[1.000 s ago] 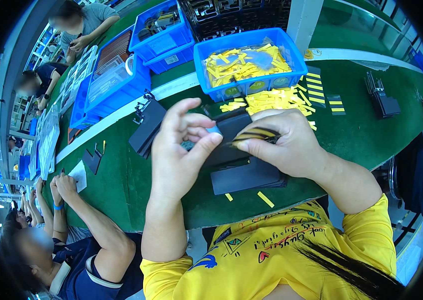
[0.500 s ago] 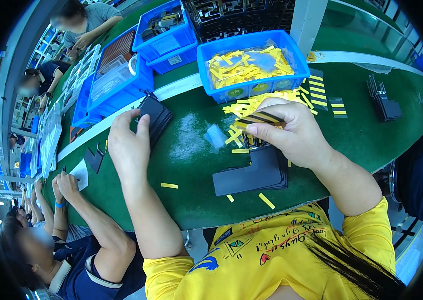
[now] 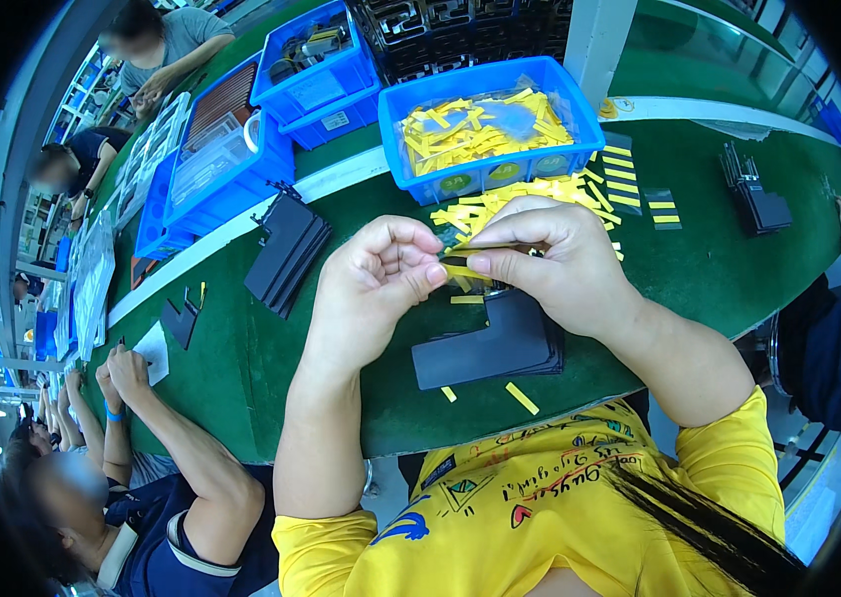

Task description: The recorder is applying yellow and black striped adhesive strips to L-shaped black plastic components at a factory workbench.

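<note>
My right hand (image 3: 555,261) pinches a small sheet of black-and-yellow striped stickers (image 3: 458,267) between thumb and fingers, seen nearly edge-on. At its left end, my left hand (image 3: 373,289) has curled fingers, with thumb and index fingertip closed at the sheet's edge; the exact contact is partly hidden. Beneath the right hand lies a stack of dark grey L-shaped plates (image 3: 488,346). Another stack of dark plates (image 3: 286,249) rests beyond my left hand. Loose yellow strips (image 3: 523,398) lie near the front edge, and a heap of yellow strips (image 3: 579,197) spreads behind my hands.
A blue bin (image 3: 410,179) full of yellow strips stands at the back. More blue bins (image 3: 316,95) stand to its left. Striped sheets (image 3: 661,209) and a dark plate stack (image 3: 763,209) lie right. A co-worker's hands (image 3: 125,378) work on the left beside a single dark plate (image 3: 182,320).
My left hand has moved right, from beside the left plate stack to the striped sheet. My right hand has shifted slightly left, and the sheet has turned more edge-on.
</note>
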### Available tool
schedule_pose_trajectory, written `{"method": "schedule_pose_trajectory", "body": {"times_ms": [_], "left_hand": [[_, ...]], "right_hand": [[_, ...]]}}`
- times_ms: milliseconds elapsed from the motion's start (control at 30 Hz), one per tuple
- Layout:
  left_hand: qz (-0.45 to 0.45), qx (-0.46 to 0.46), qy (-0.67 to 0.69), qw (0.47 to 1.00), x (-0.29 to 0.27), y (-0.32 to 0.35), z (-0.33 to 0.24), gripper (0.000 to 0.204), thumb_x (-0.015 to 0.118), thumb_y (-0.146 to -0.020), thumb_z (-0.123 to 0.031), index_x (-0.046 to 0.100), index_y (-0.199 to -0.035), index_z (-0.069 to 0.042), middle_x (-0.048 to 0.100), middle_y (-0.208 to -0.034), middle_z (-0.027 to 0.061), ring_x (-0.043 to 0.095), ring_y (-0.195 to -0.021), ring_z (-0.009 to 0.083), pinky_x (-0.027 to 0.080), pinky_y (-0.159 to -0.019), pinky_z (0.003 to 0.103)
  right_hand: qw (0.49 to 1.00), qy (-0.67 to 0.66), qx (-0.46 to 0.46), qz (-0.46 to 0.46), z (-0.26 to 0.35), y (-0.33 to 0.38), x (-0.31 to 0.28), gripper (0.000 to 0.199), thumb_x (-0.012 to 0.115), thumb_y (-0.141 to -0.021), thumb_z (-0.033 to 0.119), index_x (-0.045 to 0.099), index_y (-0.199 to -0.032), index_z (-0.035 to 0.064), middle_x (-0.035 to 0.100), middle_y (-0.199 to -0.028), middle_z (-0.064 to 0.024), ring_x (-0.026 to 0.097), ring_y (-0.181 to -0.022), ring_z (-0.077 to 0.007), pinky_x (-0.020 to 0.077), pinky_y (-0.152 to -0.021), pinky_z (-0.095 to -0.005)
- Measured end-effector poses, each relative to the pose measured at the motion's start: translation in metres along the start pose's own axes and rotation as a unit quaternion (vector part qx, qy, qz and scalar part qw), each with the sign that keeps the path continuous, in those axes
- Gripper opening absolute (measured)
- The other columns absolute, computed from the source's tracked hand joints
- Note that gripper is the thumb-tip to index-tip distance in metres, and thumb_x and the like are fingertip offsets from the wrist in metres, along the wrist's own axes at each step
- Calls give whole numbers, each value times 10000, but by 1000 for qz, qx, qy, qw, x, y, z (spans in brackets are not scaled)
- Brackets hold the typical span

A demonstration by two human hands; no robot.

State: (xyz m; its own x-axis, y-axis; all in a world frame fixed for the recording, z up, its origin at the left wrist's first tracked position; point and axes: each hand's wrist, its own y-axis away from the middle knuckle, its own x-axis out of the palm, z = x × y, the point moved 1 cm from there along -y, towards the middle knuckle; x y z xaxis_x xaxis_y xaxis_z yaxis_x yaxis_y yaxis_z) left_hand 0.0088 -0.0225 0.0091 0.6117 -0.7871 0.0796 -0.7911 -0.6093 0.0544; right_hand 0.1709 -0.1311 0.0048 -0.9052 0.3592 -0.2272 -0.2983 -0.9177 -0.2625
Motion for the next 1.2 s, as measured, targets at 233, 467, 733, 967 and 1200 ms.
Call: {"method": "schedule_pose_trajectory", "body": {"times_ms": [233, 467, 733, 967, 1200], "left_hand": [[-67, 52, -567, 819, -26, -8, 20, 228, 718, -716, -14, 606, -914, -10, 584, -772, 48, 569, -672, 154, 473, -617, 285], [121, 137, -447, 876, 8, 11, -10, 314, 790, -653, -213, 618, -845, -34, 591, -813, 123, 591, -814, 311, 479, -708, 383], [134, 135, -471, 861, 17, 22, -10, 318, 767, -696, -207, 634, -917, -21, 638, -861, 136, 614, -776, 321, 485, -681, 369], [61, 161, -424, 889, 11, 21, -12, 129, 657, -794, -77, 628, -890, 4, 636, -805, 134, 619, -750, 303, 478, -665, 337], [54, 184, -424, 885, 11, 21, -13, 117, 657, -784, -68, 630, -871, 6, 633, -780, 123, 614, -716, 281, 472, -641, 333]], "right_hand": [[990, -91, 93, -50, 5, -9, -20, 210, 692, -822, 100, 683, -1002, -7, 666, -805, -17, 579, -720, -61, 480, -639, -222], [997, 48, -43, -42, 5, -8, -22, 172, 655, -788, 55, 686, -944, -10, 660, -842, -98, 622, -734, -161, 489, -661, -279], [982, 112, -148, 23, 11, -7, -23, 130, 710, -709, 32, 706, -838, 19, 654, -777, -76, 615, -840, -202, 450, -886, -361], [966, 175, -190, 15, 15, -5, -21, 135, 717, -679, 12, 713, -811, 38, 649, -755, -71, 612, -846, -208, 435, -905, -375], [961, 179, -211, 17, 13, -8, -23, 91, 678, -701, 64, 697, -783, 29, 628, -718, -91, 599, -755, -254, 478, -679, -347]]}}
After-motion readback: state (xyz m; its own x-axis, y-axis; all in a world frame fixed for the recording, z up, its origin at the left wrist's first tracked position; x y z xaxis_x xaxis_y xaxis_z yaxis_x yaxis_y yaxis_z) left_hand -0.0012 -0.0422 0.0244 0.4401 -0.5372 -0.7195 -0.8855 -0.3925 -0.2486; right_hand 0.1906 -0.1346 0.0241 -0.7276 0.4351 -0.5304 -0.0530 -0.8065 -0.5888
